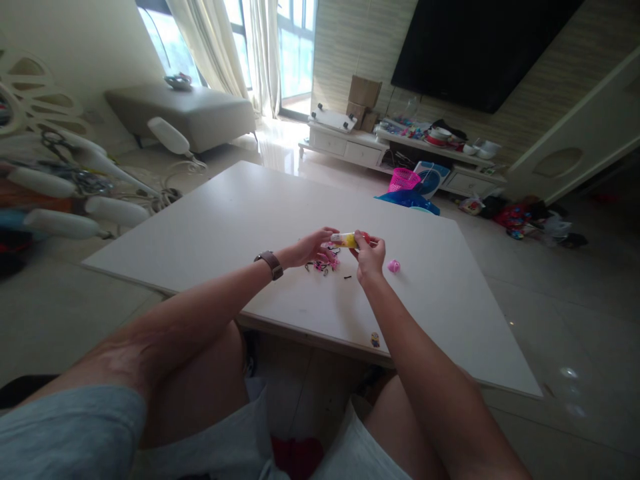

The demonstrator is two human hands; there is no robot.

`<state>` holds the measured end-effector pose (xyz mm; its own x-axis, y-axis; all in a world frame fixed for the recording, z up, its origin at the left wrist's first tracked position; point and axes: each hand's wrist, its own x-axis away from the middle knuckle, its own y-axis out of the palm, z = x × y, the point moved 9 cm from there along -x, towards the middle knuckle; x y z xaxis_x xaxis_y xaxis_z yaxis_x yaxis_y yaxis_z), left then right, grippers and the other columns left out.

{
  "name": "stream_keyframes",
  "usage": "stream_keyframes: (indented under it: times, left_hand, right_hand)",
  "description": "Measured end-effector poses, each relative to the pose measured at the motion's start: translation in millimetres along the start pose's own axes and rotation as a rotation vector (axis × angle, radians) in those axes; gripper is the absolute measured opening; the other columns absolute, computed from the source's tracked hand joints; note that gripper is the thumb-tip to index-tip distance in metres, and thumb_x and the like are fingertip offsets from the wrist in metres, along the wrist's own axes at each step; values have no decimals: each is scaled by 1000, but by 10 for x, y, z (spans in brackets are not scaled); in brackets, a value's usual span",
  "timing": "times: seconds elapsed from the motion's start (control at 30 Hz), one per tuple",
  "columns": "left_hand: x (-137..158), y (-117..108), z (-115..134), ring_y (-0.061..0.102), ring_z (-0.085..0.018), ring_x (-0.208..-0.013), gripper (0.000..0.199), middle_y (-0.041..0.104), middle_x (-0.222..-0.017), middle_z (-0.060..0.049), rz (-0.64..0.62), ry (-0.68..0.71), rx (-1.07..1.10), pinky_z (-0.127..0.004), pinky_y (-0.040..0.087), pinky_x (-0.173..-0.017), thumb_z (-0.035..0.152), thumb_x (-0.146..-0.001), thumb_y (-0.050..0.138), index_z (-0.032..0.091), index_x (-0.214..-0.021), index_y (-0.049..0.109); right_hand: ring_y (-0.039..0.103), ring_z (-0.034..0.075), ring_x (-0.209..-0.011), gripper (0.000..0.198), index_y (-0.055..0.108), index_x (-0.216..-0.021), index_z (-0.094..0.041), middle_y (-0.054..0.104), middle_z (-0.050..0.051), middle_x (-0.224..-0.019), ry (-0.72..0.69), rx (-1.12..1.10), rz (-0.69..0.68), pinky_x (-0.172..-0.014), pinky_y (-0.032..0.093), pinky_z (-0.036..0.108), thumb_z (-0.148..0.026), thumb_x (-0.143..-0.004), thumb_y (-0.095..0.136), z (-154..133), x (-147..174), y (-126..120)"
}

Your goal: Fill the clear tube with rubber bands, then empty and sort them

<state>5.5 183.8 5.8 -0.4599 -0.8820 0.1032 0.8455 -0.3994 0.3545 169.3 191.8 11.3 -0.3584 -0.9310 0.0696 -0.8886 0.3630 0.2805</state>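
Note:
Both my hands are raised over a low white table (240,220). Between them is a small yellow tube (345,239) with a red end. My left hand (313,247), a brown watch on its wrist, pinches the tube's left end. My right hand (370,257) grips the red end on the right. Below my left hand lies a small heap of pink and black bits (325,265) on the table. A little pink piece (394,267) rests just right of my right hand. A tiny black bit (347,277) lies between.
A grey couch (190,113) stands by the window at the back left. A white TV cabinet (400,150) with clutter runs along the far wall. A pink basket (403,179) and blue bag (410,200) sit beyond the table. White rack arms (75,200) jut out at left.

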Motion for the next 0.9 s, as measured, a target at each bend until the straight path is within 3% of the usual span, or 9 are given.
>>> stream_keyframes:
  times: [0.17, 0.3, 0.4, 0.53, 0.7, 0.9]
  left_hand:
    - [-9, -193, -11, 66, -14, -64, 35, 69, -107, -8, 155, 0, 39, -29, 54, -64, 40, -85, 63, 19, -112, 56]
    - [10, -285, 35, 65, -14, -64, 35, 69, -107, -7, 220, 30, 58, -28, 54, -63, 37, -83, 64, 19, -111, 57]
    - [38, -237, 45, 64, -13, -63, 37, 69, -114, -9, 200, 13, 174, -29, 54, -64, 37, -84, 61, 19, -115, 59]
    - [78, -8, 69, 67, -14, -66, 45, 65, -127, -9, 49, -21, 274, -31, 55, -68, 41, -88, 54, 24, -129, 58]
    - [90, 147, 72, 71, -18, -68, 51, 64, -136, -12, -81, -22, 93, -37, 55, -74, 51, -91, 53, 28, -137, 50]
    - [26, 12, 98, 71, -17, -66, 56, 69, -127, -15, 25, 79, -194, -30, 53, -64, 61, -91, 54, 25, -134, 48]
  right_hand:
    - [65, 14, -96, 60, 45, -94, -24, 55, -1, -109, -45, 59, 45, -77, 63, 29, -49, -59, 88, -83, -9, -57]
    - [65, 14, -96, 58, 45, -94, -24, 53, 0, -111, -72, 78, 63, -77, 62, 29, -47, -61, 87, -147, -25, -84]
    - [65, 14, -97, 57, 44, -94, -24, 54, 0, -112, -68, 69, 57, -77, 62, 28, -48, -63, 86, -152, -35, -72]
    - [66, 14, -99, 58, 44, -95, -24, 55, 0, -112, -32, 17, 3, -79, 63, 30, -49, -64, 86, -95, -47, -17]
    - [67, 15, -96, 59, 45, -95, -24, 57, 0, -109, 11, -13, -46, -78, 64, 31, -49, -63, 88, -12, -41, 25]
    - [67, 15, -96, 62, 45, -95, -24, 58, 0, -107, 27, -17, -5, -77, 64, 32, -51, -61, 88, 35, -52, -14]
